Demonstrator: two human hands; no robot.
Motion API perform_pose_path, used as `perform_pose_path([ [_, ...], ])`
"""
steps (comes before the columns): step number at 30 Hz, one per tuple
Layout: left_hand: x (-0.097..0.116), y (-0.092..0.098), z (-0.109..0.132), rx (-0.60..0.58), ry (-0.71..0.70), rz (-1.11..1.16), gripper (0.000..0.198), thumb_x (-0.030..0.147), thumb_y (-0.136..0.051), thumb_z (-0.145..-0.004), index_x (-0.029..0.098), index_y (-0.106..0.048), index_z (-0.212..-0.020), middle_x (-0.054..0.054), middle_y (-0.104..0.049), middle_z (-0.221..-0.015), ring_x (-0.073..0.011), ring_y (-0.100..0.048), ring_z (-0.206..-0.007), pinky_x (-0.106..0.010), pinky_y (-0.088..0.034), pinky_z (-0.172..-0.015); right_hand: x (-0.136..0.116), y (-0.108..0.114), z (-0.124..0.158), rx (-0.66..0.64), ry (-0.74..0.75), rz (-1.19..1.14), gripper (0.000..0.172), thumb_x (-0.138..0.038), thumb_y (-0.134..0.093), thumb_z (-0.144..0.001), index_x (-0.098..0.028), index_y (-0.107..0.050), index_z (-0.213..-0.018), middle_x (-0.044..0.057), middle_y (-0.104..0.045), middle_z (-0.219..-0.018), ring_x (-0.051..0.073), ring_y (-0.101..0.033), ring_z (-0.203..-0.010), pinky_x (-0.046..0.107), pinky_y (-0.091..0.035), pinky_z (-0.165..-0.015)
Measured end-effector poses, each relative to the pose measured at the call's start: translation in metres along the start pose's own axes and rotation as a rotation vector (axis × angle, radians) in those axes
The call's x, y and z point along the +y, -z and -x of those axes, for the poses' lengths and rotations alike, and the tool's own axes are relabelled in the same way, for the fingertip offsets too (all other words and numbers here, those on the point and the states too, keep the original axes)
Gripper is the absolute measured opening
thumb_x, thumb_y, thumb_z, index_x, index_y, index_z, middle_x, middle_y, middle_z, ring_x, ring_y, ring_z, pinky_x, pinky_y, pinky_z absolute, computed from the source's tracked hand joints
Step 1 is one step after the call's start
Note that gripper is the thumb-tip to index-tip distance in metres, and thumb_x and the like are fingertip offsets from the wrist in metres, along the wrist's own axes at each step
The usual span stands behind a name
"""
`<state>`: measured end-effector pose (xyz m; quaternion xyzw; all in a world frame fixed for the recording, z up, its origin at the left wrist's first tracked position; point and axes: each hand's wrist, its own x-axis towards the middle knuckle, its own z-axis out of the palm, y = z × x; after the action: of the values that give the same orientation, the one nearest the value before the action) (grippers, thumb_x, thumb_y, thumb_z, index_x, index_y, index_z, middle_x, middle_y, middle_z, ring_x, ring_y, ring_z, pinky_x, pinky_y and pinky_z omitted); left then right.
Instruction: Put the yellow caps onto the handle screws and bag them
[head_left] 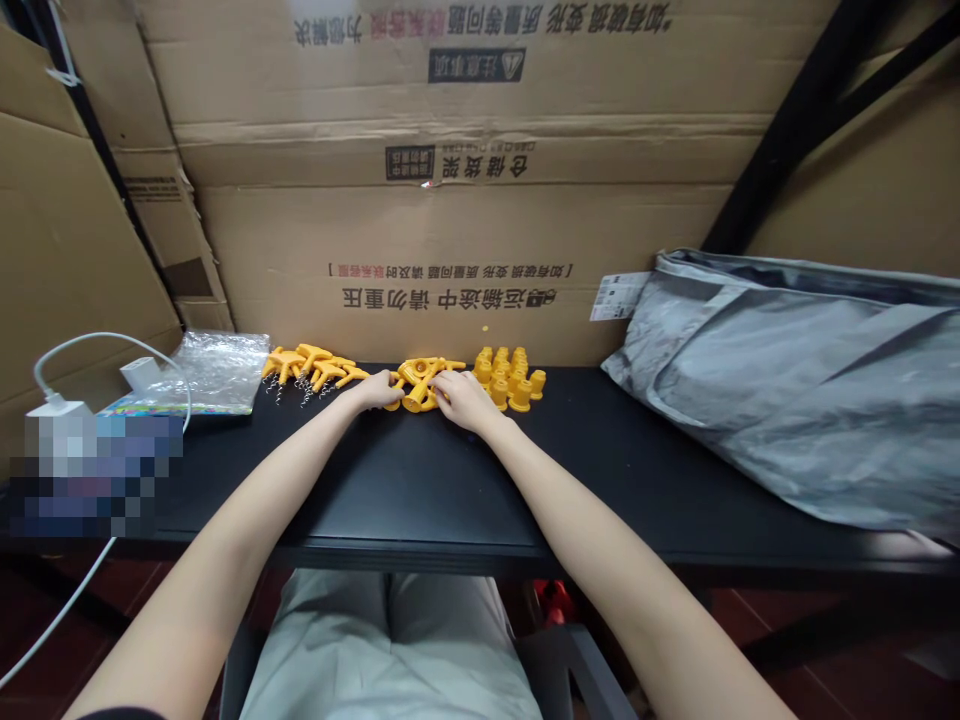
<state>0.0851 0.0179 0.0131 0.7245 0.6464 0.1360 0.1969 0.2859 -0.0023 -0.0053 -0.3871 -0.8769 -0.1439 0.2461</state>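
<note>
At the back middle of the table lies a small pile of yellow plastic parts, some with arms and a round ring-like opening. My left hand is at its left side, fingers curled on a yellow plastic part. From the right my right hand reaches in, with fingers bent and closed on another yellow piece; the fingertips are partly hidden. Left of my hands are several yellow corkscrew handles with metal spirals. To the right stand several yellow stepped cylinders in rows.
A clear plastic packet and a white charger with a cable are at the left, beside a blurred-out object. A large grey bag fills the right side. Cardboard walls the back of the black table.
</note>
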Motion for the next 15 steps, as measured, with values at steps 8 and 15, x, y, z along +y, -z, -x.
perform_pose_path([
  [8,0.006,0.004,0.004,0.414,-0.111,-0.181,0.027,0.026,-0.047,-0.085,0.015,-0.051,-0.11,-0.015,-0.064,-0.111,-0.0245,-0.062,-0.104,-0.033,-0.047,-0.084,-0.003,0.002,-0.001,-0.031,-0.021,-0.018,0.021,-0.012,-0.047,-0.09,-0.014,-0.063,-0.102,0.011,-0.068,-0.104,0.022,-0.06,-0.098,0.033,-0.038,-0.079],
  [15,0.008,0.014,0.006,0.599,-0.2,-0.106,0.026,0.026,-0.049,-0.087,0.019,-0.05,-0.111,-0.012,-0.062,-0.113,-0.023,-0.062,-0.103,-0.032,-0.046,-0.085,-0.005,-0.001,0.0,-0.124,-0.027,-0.032,0.023,-0.019,-0.051,-0.091,-0.016,-0.062,-0.111,0.012,-0.065,-0.113,0.024,-0.058,-0.108,0.035,-0.043,-0.085],
])
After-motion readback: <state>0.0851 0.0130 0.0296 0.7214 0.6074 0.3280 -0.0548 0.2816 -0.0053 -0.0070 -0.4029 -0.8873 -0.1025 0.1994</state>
